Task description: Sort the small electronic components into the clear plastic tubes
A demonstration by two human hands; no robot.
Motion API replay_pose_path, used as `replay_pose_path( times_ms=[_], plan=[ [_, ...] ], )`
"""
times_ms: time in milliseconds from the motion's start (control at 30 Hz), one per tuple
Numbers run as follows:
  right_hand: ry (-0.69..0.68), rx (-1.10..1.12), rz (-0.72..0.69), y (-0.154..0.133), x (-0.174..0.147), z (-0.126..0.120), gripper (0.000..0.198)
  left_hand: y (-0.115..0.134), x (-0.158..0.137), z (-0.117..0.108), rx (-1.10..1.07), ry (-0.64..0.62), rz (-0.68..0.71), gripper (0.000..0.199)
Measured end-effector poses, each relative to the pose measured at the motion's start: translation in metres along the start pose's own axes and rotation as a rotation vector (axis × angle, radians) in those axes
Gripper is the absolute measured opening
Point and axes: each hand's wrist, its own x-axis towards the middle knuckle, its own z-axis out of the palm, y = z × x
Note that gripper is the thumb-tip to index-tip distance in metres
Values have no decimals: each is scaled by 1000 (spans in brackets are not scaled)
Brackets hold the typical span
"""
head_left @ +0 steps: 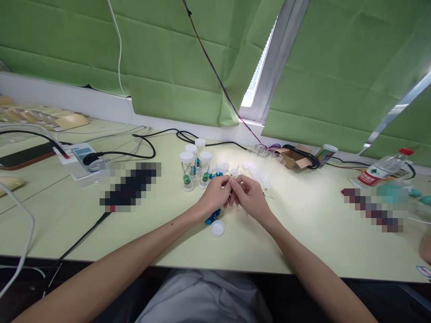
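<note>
My left hand [217, 194] and my right hand [248, 194] meet above the table, thumbs and fingertips pinched together. Whatever lies between them is small and mostly hidden by the fingers. Just below my left hand lies a shiny blue part [213, 217], and nearer to me rests a round white cap [217, 228]. More blue parts [216, 173] are behind my left hand. To its left stand several clear tubes with white lids [186, 172], holding green or blue pieces and thin wires. Loose white caps [257, 172] and thin dark wires [268, 194] lie behind and beside my right hand.
A power strip [82, 161] with plugs and a blurred dark object [131, 186] lie left. At the back right are clear empty tubes [262, 150], an open cardboard box [294, 156] and coiled black cable [305, 157]. A red-capped bottle [380, 170] lies tilted farther right.
</note>
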Motion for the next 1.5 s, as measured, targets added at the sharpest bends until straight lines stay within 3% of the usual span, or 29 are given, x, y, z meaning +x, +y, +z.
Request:
replay_pose_path(
  times_ms=[1500],
  plan=[
    [1,1,13,-1,0,0,41,0,0,0,19,10,26,25]
  ],
)
